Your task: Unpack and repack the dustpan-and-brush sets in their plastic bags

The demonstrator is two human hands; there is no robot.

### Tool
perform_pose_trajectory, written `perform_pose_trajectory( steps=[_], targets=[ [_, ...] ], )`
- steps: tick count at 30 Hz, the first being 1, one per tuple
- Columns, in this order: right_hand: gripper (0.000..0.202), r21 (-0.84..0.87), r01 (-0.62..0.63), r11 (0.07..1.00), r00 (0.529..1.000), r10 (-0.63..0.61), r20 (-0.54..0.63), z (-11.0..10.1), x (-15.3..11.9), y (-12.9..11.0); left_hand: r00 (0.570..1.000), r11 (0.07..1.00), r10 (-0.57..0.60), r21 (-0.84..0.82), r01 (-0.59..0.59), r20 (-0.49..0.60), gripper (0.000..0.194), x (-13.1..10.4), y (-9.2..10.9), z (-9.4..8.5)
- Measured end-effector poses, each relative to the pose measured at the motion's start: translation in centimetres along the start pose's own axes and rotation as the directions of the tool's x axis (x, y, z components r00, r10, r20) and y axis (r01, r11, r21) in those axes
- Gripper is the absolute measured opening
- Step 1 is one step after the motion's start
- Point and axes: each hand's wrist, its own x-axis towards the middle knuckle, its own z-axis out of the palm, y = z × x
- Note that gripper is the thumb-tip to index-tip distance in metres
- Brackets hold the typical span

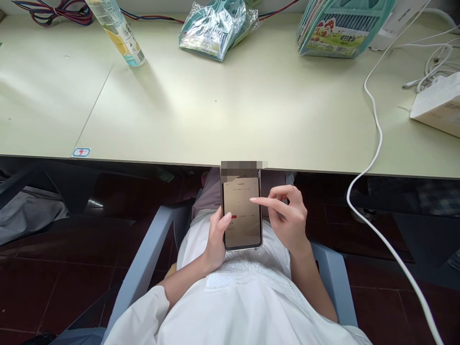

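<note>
A smartphone is held upright over my lap, just in front of the table edge. My left hand is closed round its lower left side, with the thumb lying on the edge of the screen. The lit screen shows a pale page with small text and a red mark; its top part is blurred out. My right hand holds nothing. Its index finger is stretched out over the right side of the screen and the other fingers are bent. Whether that fingertip touches the glass I cannot tell.
On the pale table stand a clear bottle, plastic-wrapped teal dustpans and a stack of packaged teal dustpans. A white cable hangs over the edge at right, near a white box. Blue-grey chair armrests flank me.
</note>
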Motion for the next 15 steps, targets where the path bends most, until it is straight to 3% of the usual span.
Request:
perform_pose_trajectory(
  steps=[15],
  targets=[
    [0.048, -0.029, 0.004, 1.000, 1.000, -0.004, -0.019, 0.10, 0.38, 0.54, 1.000, 1.000, 0.004, 0.005, -0.004, 0.006, 0.035, -0.09, -0.40, -0.48]
  ],
)
